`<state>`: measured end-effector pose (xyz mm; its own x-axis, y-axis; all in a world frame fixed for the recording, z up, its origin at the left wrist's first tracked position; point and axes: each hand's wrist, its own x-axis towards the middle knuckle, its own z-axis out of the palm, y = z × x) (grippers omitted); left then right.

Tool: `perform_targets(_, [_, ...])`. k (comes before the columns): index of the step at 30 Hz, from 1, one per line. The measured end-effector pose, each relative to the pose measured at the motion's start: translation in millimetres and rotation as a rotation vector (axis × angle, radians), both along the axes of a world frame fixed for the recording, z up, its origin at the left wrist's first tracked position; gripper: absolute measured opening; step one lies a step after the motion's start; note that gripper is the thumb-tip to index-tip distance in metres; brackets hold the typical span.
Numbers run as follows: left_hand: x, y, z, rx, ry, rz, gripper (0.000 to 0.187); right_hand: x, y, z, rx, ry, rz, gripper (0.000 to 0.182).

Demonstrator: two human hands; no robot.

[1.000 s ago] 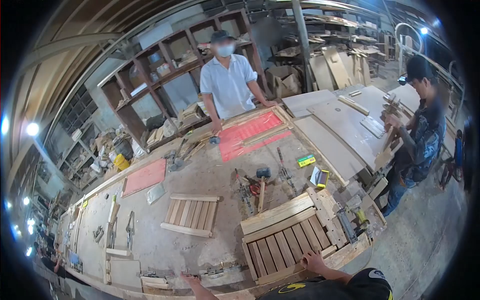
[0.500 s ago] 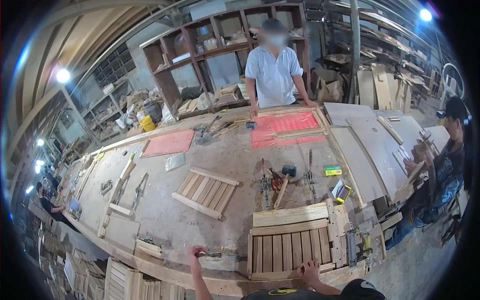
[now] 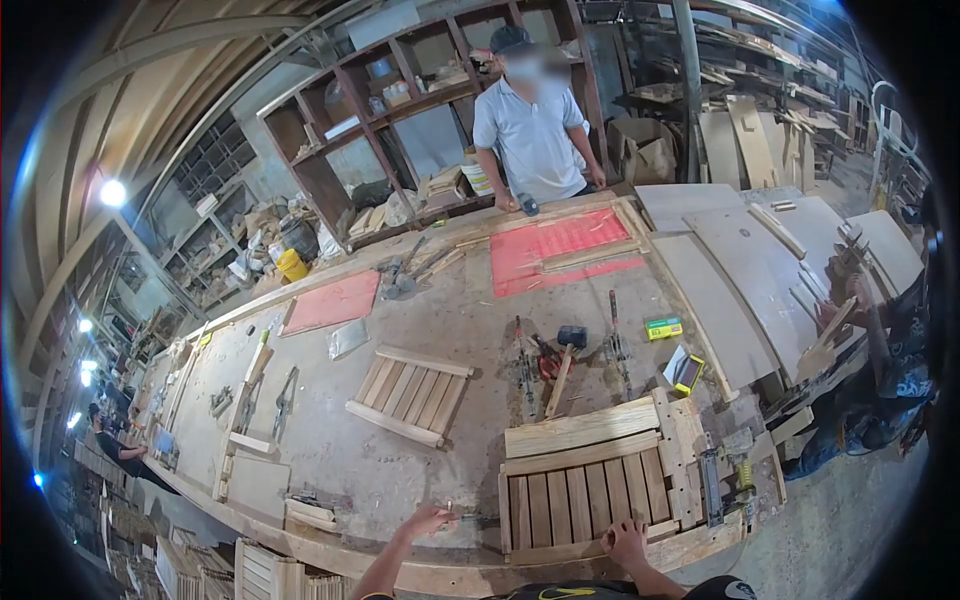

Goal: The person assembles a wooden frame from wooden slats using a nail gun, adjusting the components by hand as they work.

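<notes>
A slatted wooden panel [image 3: 585, 500] lies in a wooden frame at the front of the workbench. My right hand [image 3: 627, 543] rests on the panel's lower rail, its fingers bent over the wood. Left of the panel, my left hand [image 3: 432, 520] is at the end of a metal clamp [image 3: 478, 520] lying toward the panel's left side; its fingers are closed around the clamp's end. A loose board [image 3: 580, 427] sits along the panel's upper edge. Farther back lies a second, smaller slatted panel [image 3: 411, 396].
A black-headed mallet [image 3: 572, 337], red-handled pliers [image 3: 546, 362] and upright-looking clamps [image 3: 616, 335] lie behind the panel. Across the bench [image 3: 460, 300] a person [image 3: 530, 130] holds a mallet by a red sheet [image 3: 560, 245]. Another person [image 3: 870, 330] is at right.
My left hand has shifted right, nearer the panel. The person across the bench has raised the mallet off the red sheet. The camera view has tilted slightly.
</notes>
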<state>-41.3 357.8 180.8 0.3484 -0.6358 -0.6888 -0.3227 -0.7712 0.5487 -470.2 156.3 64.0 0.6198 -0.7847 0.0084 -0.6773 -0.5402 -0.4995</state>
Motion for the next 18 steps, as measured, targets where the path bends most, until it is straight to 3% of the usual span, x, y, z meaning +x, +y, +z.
perform_targets(2, [-2.5,-0.9,3.3,0.014,0.048,0.001,0.049,-3.4,0.9,-1.8,-0.004,0.009,0.006,0.020])
perform_targets(4, [1.4,-6.3,9.1,0.093,0.067,-0.136,0.050,-2.0,0.6,-4.4,-0.044,0.010,0.002,0.021])
perform_targets(9, [17.7,10.2,-60.5,0.147,0.002,-0.133,0.053,-1.9,0.9,4.5,0.013,0.032,0.001,0.023])
perform_targets(11, [4.7,7.2,-60.5,-0.445,-0.093,-0.257,0.052,1.0,-1.3,5.5,-0.001,0.058,-0.002,0.024])
perform_targets(12, [4.5,-3.2,-70.8,-0.450,-0.092,-0.271,0.052,0.6,-1.4,6.0,-0.049,0.016,-0.010,0.023])
perform_targets(14, [-3.8,-12.7,-85.6,-0.030,-0.137,-0.342,0.051,-1.3,1.7,8.5,-0.084,-0.012,-0.016,0.023])
perform_targets(15, [-3.6,-5.6,-88.1,-0.016,-0.128,-0.345,0.051,1.2,4.9,8.7,-0.003,0.012,-0.008,0.024])
perform_targets(17, [-18.5,-25.0,-66.3,-0.031,-0.241,-0.138,0.050,-2.8,-2.7,11.4,0.067,0.062,0.007,0.025])
perform_targets(18, [-10.9,-28.2,-69.0,0.085,-0.160,-0.228,0.051,-2.2,0.0,12.9,0.074,0.055,-0.002,0.025])
